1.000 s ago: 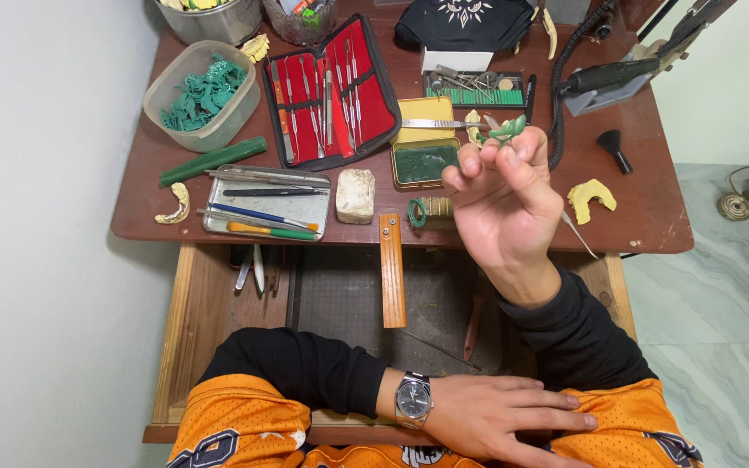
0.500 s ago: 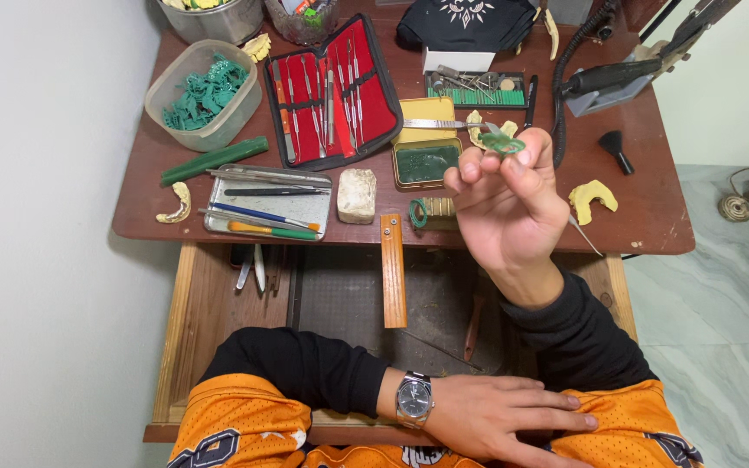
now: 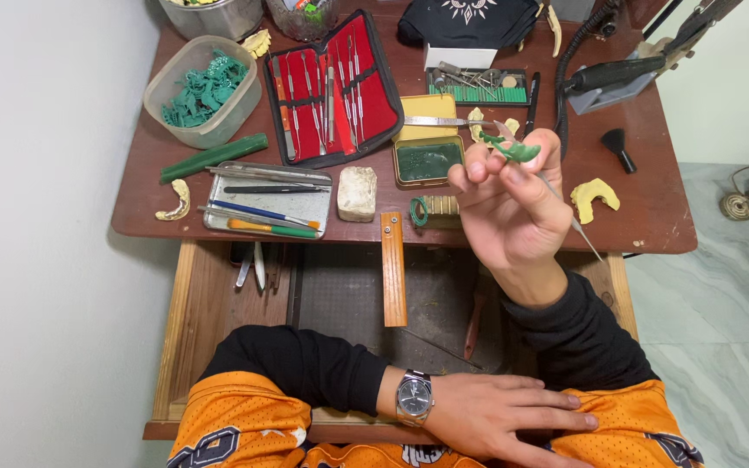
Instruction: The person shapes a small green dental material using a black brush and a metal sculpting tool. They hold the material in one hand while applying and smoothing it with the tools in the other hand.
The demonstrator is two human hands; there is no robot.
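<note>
A small green wax piece [image 3: 513, 150] is pinched in the fingertips of the raised right hand [image 3: 509, 204] above the desk [image 3: 652, 217] (its shape hard to make out); the left hand [image 3: 500, 416] lies flat, empty, partly cut off below

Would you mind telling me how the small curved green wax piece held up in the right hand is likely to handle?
The small curved green wax piece looks thin, so probably light and fragile. The right hand pinches it with fingertips only, suggesting a gentle grip suffices. Its arched shape would likely rock rather than roll.
</note>
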